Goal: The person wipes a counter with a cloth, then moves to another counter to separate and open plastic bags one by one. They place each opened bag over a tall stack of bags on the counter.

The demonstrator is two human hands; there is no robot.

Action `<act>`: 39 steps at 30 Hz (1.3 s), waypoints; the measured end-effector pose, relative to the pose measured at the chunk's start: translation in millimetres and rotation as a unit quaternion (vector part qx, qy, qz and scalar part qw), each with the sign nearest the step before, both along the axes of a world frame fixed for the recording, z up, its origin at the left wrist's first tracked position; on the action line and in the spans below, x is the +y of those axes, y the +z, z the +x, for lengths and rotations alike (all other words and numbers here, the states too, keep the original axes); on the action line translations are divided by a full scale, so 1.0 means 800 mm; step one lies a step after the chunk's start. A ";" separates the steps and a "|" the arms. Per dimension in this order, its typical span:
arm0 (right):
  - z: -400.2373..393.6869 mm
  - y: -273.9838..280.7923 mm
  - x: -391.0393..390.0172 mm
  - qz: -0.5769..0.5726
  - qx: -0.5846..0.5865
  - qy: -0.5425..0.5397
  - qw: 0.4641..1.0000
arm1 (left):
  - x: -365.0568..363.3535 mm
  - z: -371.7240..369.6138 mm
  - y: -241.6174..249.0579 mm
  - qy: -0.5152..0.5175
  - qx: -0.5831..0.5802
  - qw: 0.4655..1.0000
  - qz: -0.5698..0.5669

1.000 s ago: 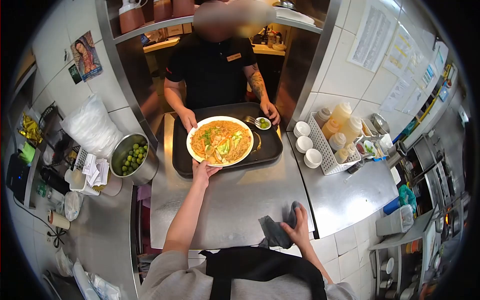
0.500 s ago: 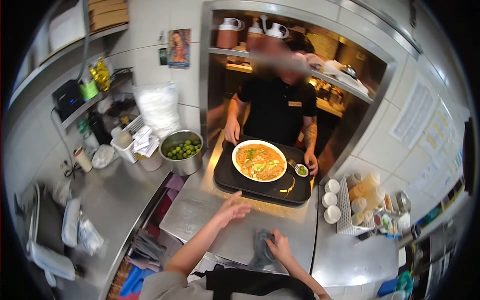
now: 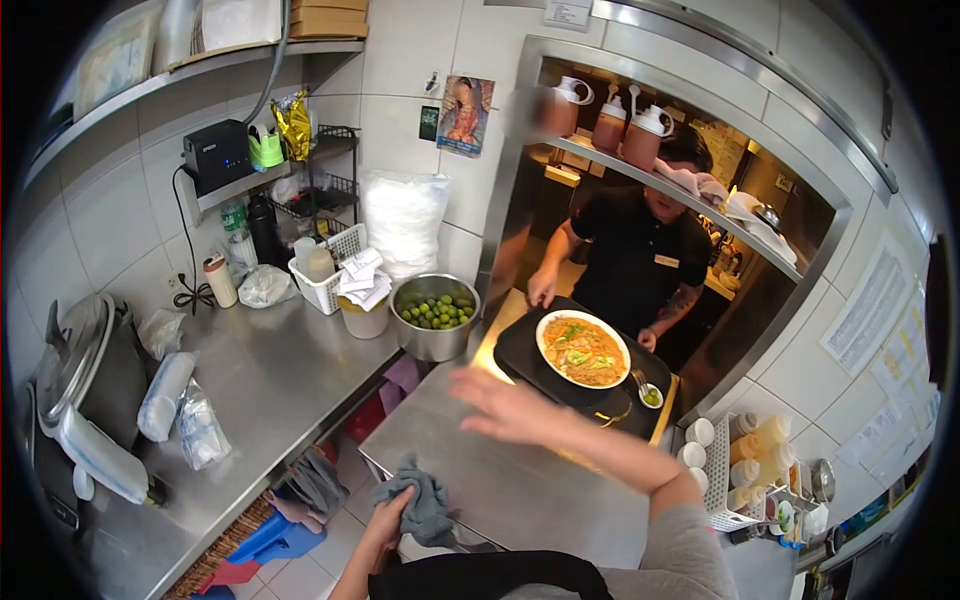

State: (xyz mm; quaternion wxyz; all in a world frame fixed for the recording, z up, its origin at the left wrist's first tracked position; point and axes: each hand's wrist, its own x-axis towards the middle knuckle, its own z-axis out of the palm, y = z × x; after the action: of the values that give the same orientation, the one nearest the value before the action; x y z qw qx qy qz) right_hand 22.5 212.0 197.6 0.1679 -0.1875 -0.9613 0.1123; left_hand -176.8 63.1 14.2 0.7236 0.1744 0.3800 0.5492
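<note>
My left hand [image 3: 393,520] is closed around a grey cloth [image 3: 425,505] at the near left edge of the steel counter [image 3: 590,500]. Stretched out over that counter, my right hand [image 3: 508,405] has its fingers apart and holds nothing. Just beyond it is a black tray [image 3: 518,345], partly hidden by my right forearm. On the tray sit a white oval plate of food [image 3: 583,348], a small cup of green pieces [image 3: 651,396] and a fork [image 3: 640,380]. A co-worker's hand [image 3: 541,288] is at the tray's far left edge, another hand [image 3: 648,340] near its right side.
A steel pot [image 3: 433,346] of small green fruits stands at the counter's left corner, near a white basket [image 3: 318,290]. On the right, a white basket [image 3: 722,480] holds several sauce bottles, with white cups [image 3: 692,455] alongside. The pass-through's steel frame [image 3: 508,190] surrounds the co-worker.
The cloth has gone from my right hand to my left. My right hand now reaches across to the left. My view has turned left, so the surroundings appear farther right.
</note>
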 end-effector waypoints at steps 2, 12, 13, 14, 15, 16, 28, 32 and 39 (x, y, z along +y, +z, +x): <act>-0.015 0.032 0.066 0.043 0.007 -0.055 0.998 | 0.011 -0.052 -0.016 0.064 0.087 0.994 -0.017; -0.188 0.151 0.163 0.024 0.109 -0.082 0.990 | 0.080 -0.224 0.058 0.090 0.197 0.976 0.026; -0.216 0.133 0.151 -0.018 0.078 -0.034 0.996 | 0.085 -0.228 0.071 0.049 0.276 0.957 0.069; -0.244 0.117 0.132 -0.026 0.043 0.040 0.998 | 0.090 -0.231 0.090 -0.008 0.318 0.944 0.089; -0.269 0.097 0.113 -0.040 0.008 0.123 0.992 | 0.095 -0.228 0.099 0.010 0.369 0.915 0.166; -0.289 0.071 0.097 -0.050 0.013 0.164 0.985 | 0.107 -0.234 0.115 -0.024 0.428 0.868 0.252; -0.356 -0.038 0.157 -0.419 0.048 0.092 0.902 | 0.174 -0.331 0.125 0.184 0.450 0.838 0.247; -0.395 -0.033 0.108 -0.393 0.147 0.111 0.901 | 0.163 -0.315 0.185 0.207 0.553 0.752 0.292; -0.389 -0.062 0.129 -0.558 0.041 0.171 0.811 | 0.121 -0.340 0.173 0.243 0.345 0.868 0.263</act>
State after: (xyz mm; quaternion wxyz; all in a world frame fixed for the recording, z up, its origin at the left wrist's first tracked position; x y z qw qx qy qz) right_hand -288.7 315.5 148.2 0.0521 -0.0772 -0.7422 0.6637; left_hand -449.0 159.6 152.6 0.3180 0.4385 0.4772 0.6920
